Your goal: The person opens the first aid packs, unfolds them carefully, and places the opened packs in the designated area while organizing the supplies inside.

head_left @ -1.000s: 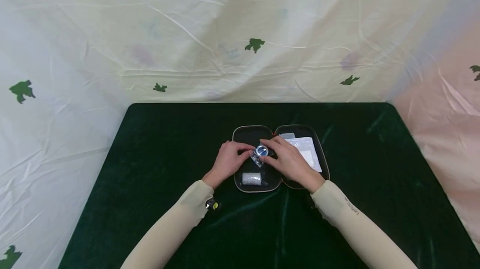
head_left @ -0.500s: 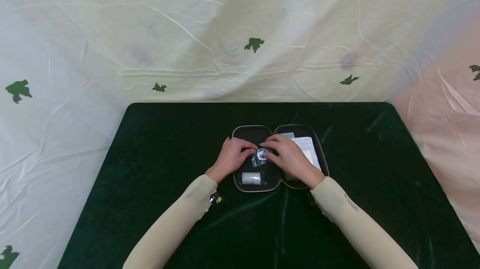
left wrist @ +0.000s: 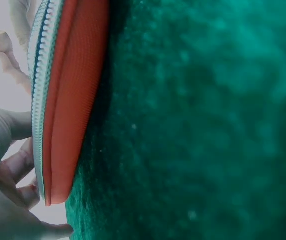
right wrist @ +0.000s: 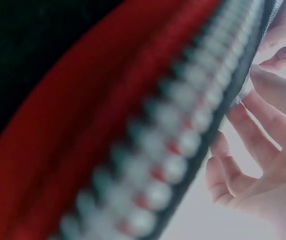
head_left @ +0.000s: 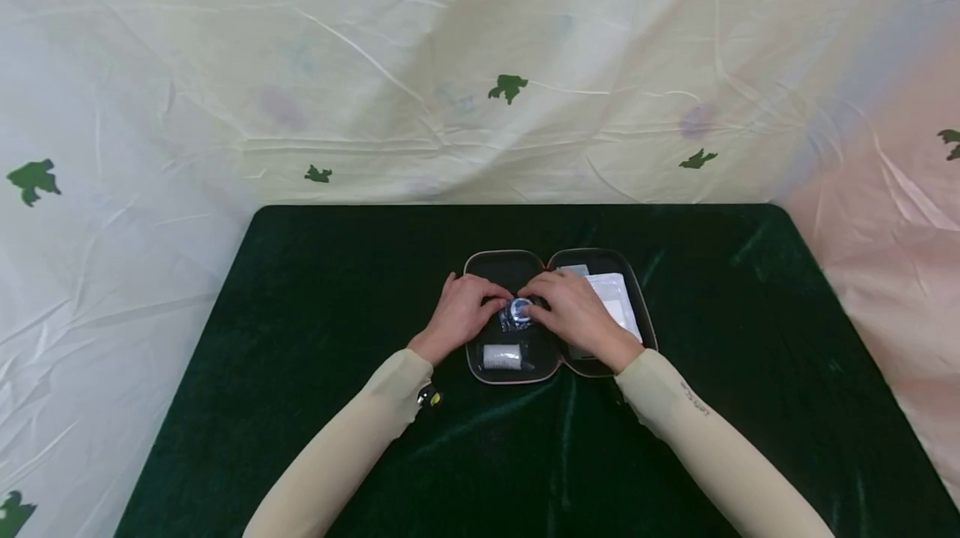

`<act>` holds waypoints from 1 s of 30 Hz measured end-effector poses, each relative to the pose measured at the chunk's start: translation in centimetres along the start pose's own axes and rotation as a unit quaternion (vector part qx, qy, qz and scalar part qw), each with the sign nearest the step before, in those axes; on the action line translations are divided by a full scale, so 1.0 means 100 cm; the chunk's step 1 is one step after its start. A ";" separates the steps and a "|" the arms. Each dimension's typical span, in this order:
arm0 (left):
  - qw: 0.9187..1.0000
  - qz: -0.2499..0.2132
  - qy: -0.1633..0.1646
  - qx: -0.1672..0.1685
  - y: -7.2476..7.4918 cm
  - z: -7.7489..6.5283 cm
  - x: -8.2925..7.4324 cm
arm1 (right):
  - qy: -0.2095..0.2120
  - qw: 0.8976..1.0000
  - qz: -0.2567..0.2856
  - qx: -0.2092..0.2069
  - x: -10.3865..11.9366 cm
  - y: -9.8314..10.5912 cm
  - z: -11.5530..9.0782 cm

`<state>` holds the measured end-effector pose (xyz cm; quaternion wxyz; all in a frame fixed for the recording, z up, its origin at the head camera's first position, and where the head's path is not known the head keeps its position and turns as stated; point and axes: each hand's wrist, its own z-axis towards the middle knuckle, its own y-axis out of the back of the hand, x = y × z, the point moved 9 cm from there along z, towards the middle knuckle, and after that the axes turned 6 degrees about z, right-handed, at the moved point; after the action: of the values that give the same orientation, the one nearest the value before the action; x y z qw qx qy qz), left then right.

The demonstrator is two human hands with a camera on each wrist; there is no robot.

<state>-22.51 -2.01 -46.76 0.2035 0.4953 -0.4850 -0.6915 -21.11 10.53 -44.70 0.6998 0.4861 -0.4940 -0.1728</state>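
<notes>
A small round blue-and-white item in a clear plastic wrapper [head_left: 517, 313] is over the left half of an open zip case [head_left: 501, 268]. My left hand [head_left: 461, 311] pinches the wrapper's left edge with thumb and forefinger. From the other side, my right hand [head_left: 577, 313] pinches the round part. Both wrist views look along the case's red outer wall [left wrist: 78, 95] and zip teeth, which hide the item; the right hand's fingers show curled behind the zip. Below the hands, a white wrapped bandage roll [head_left: 502, 357] lies in the same half.
White flat packets [head_left: 617, 300] fill the case's right half, partly under my right hand. A dark green velvet cloth [head_left: 360, 288] covers the table. Behind it hangs a pale curtain [head_left: 360, 79] printed with green leaf shapes.
The wrapped item has turned in my fingers and shifted slightly down and left. My left hand has moved slightly up; both hands keep hold of the item.
</notes>
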 end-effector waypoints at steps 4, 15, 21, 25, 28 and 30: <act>1.000 0.011 -0.003 0.012 -0.001 -0.002 -0.001 | 0.002 1.000 -0.011 0.007 0.001 -0.001 0.000; 1.000 -0.009 0.007 0.009 -0.001 -0.004 0.004 | -0.004 0.999 -0.035 0.015 0.004 -0.006 0.002; 1.000 -0.004 -0.008 0.028 -0.004 -0.007 0.003 | 0.006 0.998 -0.050 0.025 0.004 -0.007 0.000; 0.997 -0.011 -0.037 0.065 -0.006 -0.015 -0.001 | 0.008 0.998 -0.055 0.031 0.003 -0.006 -0.003; 0.993 0.000 -0.059 0.103 -0.010 -0.024 -0.003 | 0.014 0.997 -0.061 0.038 0.003 -0.007 -0.005; 0.989 0.012 -0.073 0.126 -0.013 -0.031 -0.004 | 0.022 0.997 -0.062 0.041 0.005 -0.007 -0.007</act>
<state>-19.34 -2.58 -47.82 0.1122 0.4594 -0.5878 -0.6564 -20.15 10.19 -45.10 0.6780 0.5478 -0.4538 -0.1851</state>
